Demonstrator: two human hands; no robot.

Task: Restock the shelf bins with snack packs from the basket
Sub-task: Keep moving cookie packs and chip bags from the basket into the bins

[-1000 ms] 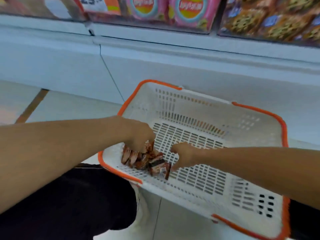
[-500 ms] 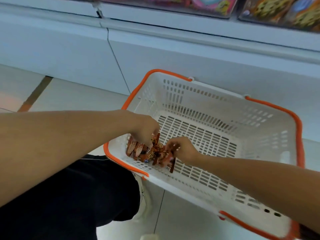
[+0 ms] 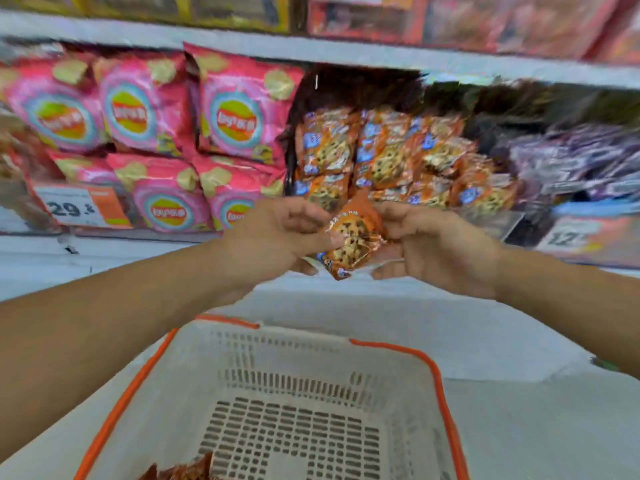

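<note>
Together, the left hand (image 3: 277, 237) and right hand (image 3: 436, 244) each grip the orange cookie snack pack (image 3: 353, 237) between them, above the orange-rimmed white plastic basket (image 3: 433, 368).

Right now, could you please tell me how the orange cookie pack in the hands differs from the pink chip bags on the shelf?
The orange cookie pack is small and held between both hands, tilted; the pink chip bags are much larger and stacked on the shelf. The pack pictures chocolate-chip cookies; the bags carry a round logo. Both are glossy sealed snack wrappers.
</note>
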